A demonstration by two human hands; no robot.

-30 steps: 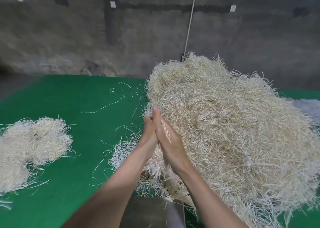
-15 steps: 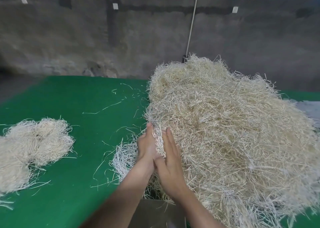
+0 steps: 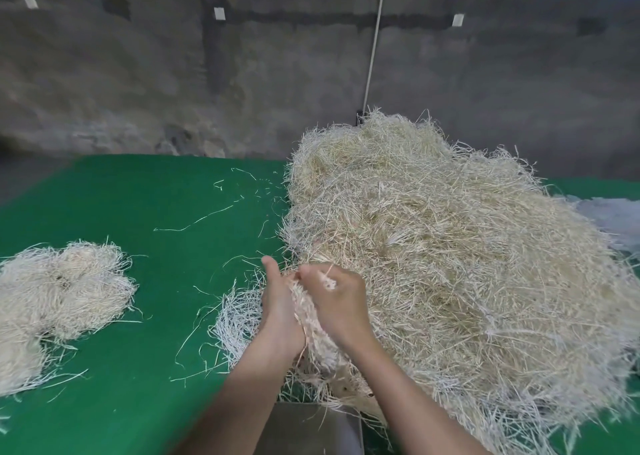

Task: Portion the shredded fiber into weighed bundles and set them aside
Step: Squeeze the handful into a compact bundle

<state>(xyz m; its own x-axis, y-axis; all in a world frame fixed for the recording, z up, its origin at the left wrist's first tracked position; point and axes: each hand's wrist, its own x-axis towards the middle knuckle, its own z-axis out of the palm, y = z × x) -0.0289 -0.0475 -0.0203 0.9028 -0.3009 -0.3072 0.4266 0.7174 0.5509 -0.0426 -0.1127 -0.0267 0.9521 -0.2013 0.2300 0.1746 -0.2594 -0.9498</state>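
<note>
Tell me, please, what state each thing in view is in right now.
left hand: grips the handful of fiber
right hand: grips the same handful
big pile: loose, heaped on the green table
set-aside bundles: lying at left, untouched
grey tray: partly hidden, strands over its far edge

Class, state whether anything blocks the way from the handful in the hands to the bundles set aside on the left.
Nothing solid: between the handful and the bundles lies only green table with loose strands.
</note>
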